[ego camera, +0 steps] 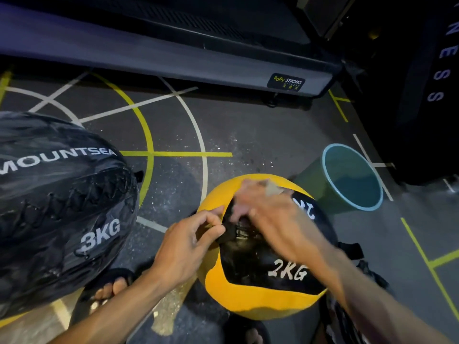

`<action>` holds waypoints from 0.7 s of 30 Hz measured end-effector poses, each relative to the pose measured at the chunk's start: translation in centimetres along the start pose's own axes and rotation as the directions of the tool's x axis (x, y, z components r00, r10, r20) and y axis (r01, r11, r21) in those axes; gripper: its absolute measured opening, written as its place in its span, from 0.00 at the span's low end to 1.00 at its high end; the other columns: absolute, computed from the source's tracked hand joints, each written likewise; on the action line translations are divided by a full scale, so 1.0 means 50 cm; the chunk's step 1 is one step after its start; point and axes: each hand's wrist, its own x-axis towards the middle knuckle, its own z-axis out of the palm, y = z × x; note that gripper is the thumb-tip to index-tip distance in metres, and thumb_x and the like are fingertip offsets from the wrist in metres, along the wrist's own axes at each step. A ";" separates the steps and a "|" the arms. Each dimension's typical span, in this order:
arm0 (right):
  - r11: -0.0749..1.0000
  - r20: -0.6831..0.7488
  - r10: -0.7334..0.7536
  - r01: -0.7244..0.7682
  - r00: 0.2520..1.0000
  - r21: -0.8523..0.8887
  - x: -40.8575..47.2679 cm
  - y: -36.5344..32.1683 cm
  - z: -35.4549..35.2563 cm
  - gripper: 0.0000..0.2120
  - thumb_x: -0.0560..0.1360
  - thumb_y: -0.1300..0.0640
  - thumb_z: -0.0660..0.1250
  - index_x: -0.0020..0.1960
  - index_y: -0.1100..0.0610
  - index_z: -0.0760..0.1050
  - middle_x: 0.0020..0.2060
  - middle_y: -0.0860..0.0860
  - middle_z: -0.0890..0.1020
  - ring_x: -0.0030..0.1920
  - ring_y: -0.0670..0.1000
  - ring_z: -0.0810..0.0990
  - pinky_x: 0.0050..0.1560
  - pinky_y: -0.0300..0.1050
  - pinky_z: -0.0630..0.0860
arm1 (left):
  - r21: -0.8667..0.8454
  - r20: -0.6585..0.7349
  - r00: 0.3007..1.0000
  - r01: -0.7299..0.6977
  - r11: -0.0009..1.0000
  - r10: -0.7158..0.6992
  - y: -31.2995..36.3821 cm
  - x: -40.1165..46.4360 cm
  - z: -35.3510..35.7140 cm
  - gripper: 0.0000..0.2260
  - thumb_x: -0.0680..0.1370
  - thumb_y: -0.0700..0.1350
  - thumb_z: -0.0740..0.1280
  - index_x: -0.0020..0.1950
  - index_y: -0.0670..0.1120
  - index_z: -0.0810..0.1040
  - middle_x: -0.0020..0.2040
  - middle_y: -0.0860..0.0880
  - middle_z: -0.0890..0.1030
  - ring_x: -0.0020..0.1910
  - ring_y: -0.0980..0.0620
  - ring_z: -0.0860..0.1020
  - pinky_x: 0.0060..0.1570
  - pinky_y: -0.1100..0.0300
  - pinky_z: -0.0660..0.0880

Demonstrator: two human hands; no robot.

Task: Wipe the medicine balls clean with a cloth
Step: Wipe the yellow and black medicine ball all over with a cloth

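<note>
— Where's the small ball (263, 301)?
— On the floor (223, 125), under both hands.
— And the big ball (57, 207)?
— At nine o'clock from it, apart.
— The bucket (347, 177)?
— At one o'clock, just beside it.
— The treadmill (173, 58)?
— Twelve o'clock, well behind.

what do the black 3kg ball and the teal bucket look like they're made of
Large black 3KG medicine ball: probably glossy synthetic leather or vinyl, going by its shiny creased panels and stitched seam. Round teal bucket: likely smooth moulded plastic, with an even colour and a thin rolled rim.
</note>
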 end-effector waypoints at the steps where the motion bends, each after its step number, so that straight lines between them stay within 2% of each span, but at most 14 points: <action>1: 0.990 -0.100 0.135 -0.130 0.986 0.051 0.011 0.043 -0.009 0.19 0.84 0.54 0.51 0.65 0.48 0.78 0.62 0.51 0.80 0.64 0.57 0.78 0.73 0.55 0.66 | -0.029 -0.001 1.000 0.015 0.999 -0.015 0.000 0.001 -0.001 0.08 0.79 0.56 0.68 0.49 0.53 0.80 0.65 0.63 0.80 0.69 0.65 0.74 0.66 0.51 0.75; 3: 0.926 -0.202 0.378 -0.370 0.904 0.079 0.035 0.063 -0.022 0.22 0.83 0.52 0.50 0.68 0.54 0.77 0.61 0.55 0.81 0.64 0.61 0.77 0.74 0.52 0.64 | -0.050 -0.009 0.999 0.032 0.998 -0.033 0.004 0.006 0.000 0.07 0.79 0.56 0.68 0.48 0.54 0.80 0.67 0.63 0.79 0.69 0.67 0.72 0.68 0.53 0.73; 4: 0.932 -0.193 0.362 -0.361 0.912 0.041 0.044 0.039 -0.009 0.22 0.82 0.53 0.52 0.69 0.57 0.76 0.63 0.56 0.80 0.66 0.61 0.76 0.73 0.56 0.64 | -0.045 -0.018 0.999 0.028 0.999 -0.029 0.003 0.009 -0.001 0.07 0.80 0.55 0.68 0.48 0.54 0.80 0.65 0.63 0.80 0.67 0.65 0.75 0.66 0.52 0.75; 5: 0.969 -0.136 0.245 -0.245 0.960 0.015 0.043 0.006 0.013 0.20 0.83 0.56 0.54 0.70 0.58 0.76 0.65 0.55 0.80 0.68 0.59 0.75 0.74 0.57 0.64 | -0.031 -0.025 1.000 0.015 0.999 -0.016 0.001 0.012 -0.004 0.07 0.80 0.56 0.68 0.48 0.54 0.80 0.61 0.62 0.83 0.63 0.61 0.79 0.62 0.50 0.76; 6: 0.999 -0.039 0.049 -0.050 0.998 -0.021 0.035 -0.028 0.027 0.18 0.84 0.58 0.57 0.71 0.56 0.76 0.68 0.52 0.79 0.71 0.54 0.73 0.76 0.54 0.63 | -0.016 -0.029 1.000 0.005 1.000 -0.005 -0.001 0.013 -0.007 0.08 0.81 0.57 0.68 0.49 0.54 0.80 0.57 0.60 0.84 0.57 0.56 0.82 0.57 0.48 0.78; 7: 0.993 0.043 -0.115 0.115 0.992 -0.002 0.030 -0.042 0.029 0.18 0.85 0.58 0.57 0.72 0.52 0.75 0.71 0.47 0.75 0.75 0.48 0.69 0.78 0.47 0.59 | -0.013 -0.026 1.000 0.000 1.000 -0.001 -0.005 0.013 -0.010 0.09 0.81 0.58 0.68 0.49 0.54 0.80 0.56 0.59 0.85 0.56 0.53 0.82 0.57 0.47 0.78; 8: 0.985 0.055 -0.167 0.165 0.984 0.046 0.028 -0.036 0.015 0.17 0.86 0.56 0.56 0.71 0.48 0.75 0.73 0.42 0.73 0.75 0.43 0.66 0.77 0.39 0.56 | -0.030 -0.014 1.000 0.007 1.000 -0.007 -0.009 0.012 -0.013 0.09 0.80 0.58 0.68 0.49 0.54 0.81 0.58 0.60 0.84 0.60 0.55 0.81 0.60 0.46 0.77; 10: 0.989 -0.069 0.042 -0.031 0.997 0.143 0.024 0.023 -0.026 0.17 0.87 0.55 0.54 0.66 0.43 0.79 0.66 0.36 0.77 0.69 0.39 0.72 0.70 0.28 0.57 | -0.083 -0.008 1.000 0.022 0.996 -0.022 -0.010 0.012 -0.013 0.08 0.79 0.56 0.68 0.49 0.53 0.80 0.64 0.63 0.81 0.69 0.64 0.74 0.66 0.49 0.75; 12: 0.954 -0.206 0.278 -0.245 0.938 0.174 -0.008 0.069 -0.057 0.17 0.87 0.50 0.54 0.71 0.44 0.75 0.64 0.40 0.80 0.65 0.45 0.77 0.64 0.26 0.62 | -0.107 -0.026 0.999 0.018 0.994 -0.021 -0.009 0.020 -0.016 0.07 0.78 0.55 0.68 0.46 0.53 0.80 0.63 0.65 0.80 0.69 0.67 0.73 0.67 0.50 0.75; 15: 0.904 -0.317 0.417 -0.352 0.852 0.244 -0.100 0.084 -0.038 0.17 0.87 0.47 0.55 0.74 0.43 0.71 0.65 0.41 0.80 0.66 0.46 0.78 0.60 0.34 0.70 | -0.083 -0.051 0.998 0.029 0.996 -0.033 -0.015 0.038 -0.017 0.05 0.80 0.54 0.69 0.46 0.55 0.80 0.64 0.63 0.80 0.68 0.67 0.74 0.66 0.49 0.76; 18: 0.879 -0.487 0.477 -0.389 0.732 0.277 -0.134 0.020 0.042 0.15 0.86 0.50 0.54 0.69 0.44 0.73 0.67 0.48 0.79 0.67 0.54 0.77 0.63 0.56 0.76 | -0.057 -0.033 0.999 0.024 0.998 -0.026 -0.008 0.060 -0.005 0.04 0.81 0.51 0.70 0.46 0.54 0.81 0.67 0.59 0.80 0.68 0.68 0.74 0.67 0.49 0.75; 19: 0.901 -0.500 0.433 -0.373 0.750 0.221 -0.136 -0.011 0.081 0.17 0.84 0.55 0.55 0.70 0.49 0.73 0.69 0.54 0.77 0.69 0.59 0.76 0.64 0.64 0.76 | -0.048 -0.020 0.999 0.025 0.999 -0.026 -0.004 0.070 0.001 0.05 0.80 0.51 0.70 0.46 0.53 0.82 0.66 0.59 0.80 0.67 0.68 0.74 0.67 0.49 0.75; 20: 0.942 -0.458 0.328 -0.325 0.826 0.086 -0.140 -0.043 0.127 0.20 0.82 0.60 0.55 0.72 0.54 0.72 0.71 0.58 0.74 0.71 0.62 0.73 0.65 0.67 0.74 | -0.029 -0.016 1.000 0.025 0.999 -0.026 -0.001 0.079 0.005 0.05 0.80 0.51 0.71 0.46 0.53 0.82 0.65 0.59 0.81 0.67 0.68 0.74 0.66 0.49 0.76; 21: 0.975 -0.365 0.145 -0.196 0.920 -0.106 -0.149 -0.071 0.173 0.23 0.80 0.62 0.56 0.75 0.56 0.69 0.75 0.57 0.71 0.74 0.60 0.70 0.69 0.65 0.71 | -0.003 -0.020 0.999 0.028 1.000 -0.028 -0.001 0.089 0.006 0.05 0.80 0.53 0.71 0.45 0.54 0.81 0.64 0.60 0.81 0.66 0.68 0.75 0.66 0.48 0.76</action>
